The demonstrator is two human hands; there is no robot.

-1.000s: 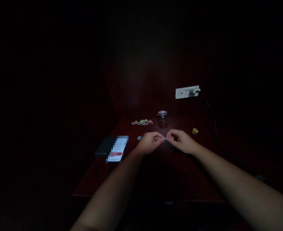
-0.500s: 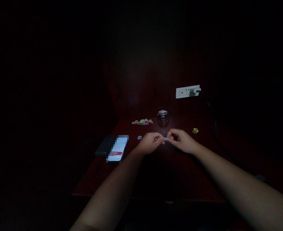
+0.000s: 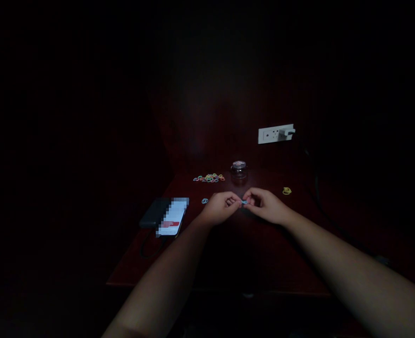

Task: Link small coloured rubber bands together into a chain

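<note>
Between my fingertips is a small light-blue rubber band [image 3: 244,202], looped and partly hidden by the fingers. My left hand [image 3: 222,208] pinches its left end, and my right hand [image 3: 264,205] pinches the right end, both a little above the dark red table [image 3: 249,263]. Left of my left hand lies a small group of light-blue bands [image 3: 205,201]. Farther back is a loose pile of multicoloured bands [image 3: 210,178]. A yellow bunch of bands [image 3: 286,191] lies to the right of my right hand.
A lidded clear jar [image 3: 238,170] stands behind my hands. At the left, a lit phone [image 3: 175,218] lies beside a black flat object [image 3: 154,213] with a cable. On the back wall is a white socket [image 3: 269,135] holding a plug [image 3: 286,133]; a dark cord runs down at the right.
My fingers have shifted slightly on the light-blue band, and more of its loop shows between them. Both hands moved up a touch. The other things have stayed in place.
</note>
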